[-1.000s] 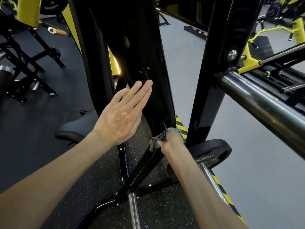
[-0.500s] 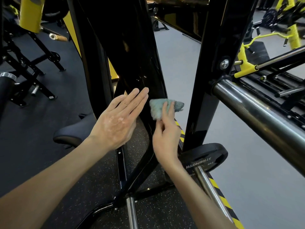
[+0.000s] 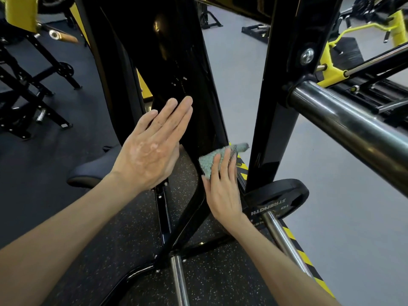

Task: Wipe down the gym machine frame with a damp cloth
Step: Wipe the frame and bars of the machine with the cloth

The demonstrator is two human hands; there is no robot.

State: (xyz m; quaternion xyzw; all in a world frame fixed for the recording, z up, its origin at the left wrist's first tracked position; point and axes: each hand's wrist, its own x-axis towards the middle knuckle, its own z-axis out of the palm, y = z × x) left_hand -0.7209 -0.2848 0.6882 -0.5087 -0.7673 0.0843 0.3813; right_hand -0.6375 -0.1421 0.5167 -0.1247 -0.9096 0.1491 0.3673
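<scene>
Speckled floor (image 3: pixel 132 250) (rubber, seemingly) carries frame (image 3: pixel 172 62).

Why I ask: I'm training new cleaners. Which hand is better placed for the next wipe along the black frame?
Right. The right hand presses the cloth against the black frame's lower edge with straight fingers, ready to stroke. The left hand lies open beside the frame with no cloth.

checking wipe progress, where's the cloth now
Head view, right of centre: the right hand presses the cloth low on the black frame upright.

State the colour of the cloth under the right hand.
Pale grey-green cloth, seen best in the head view.
</scene>
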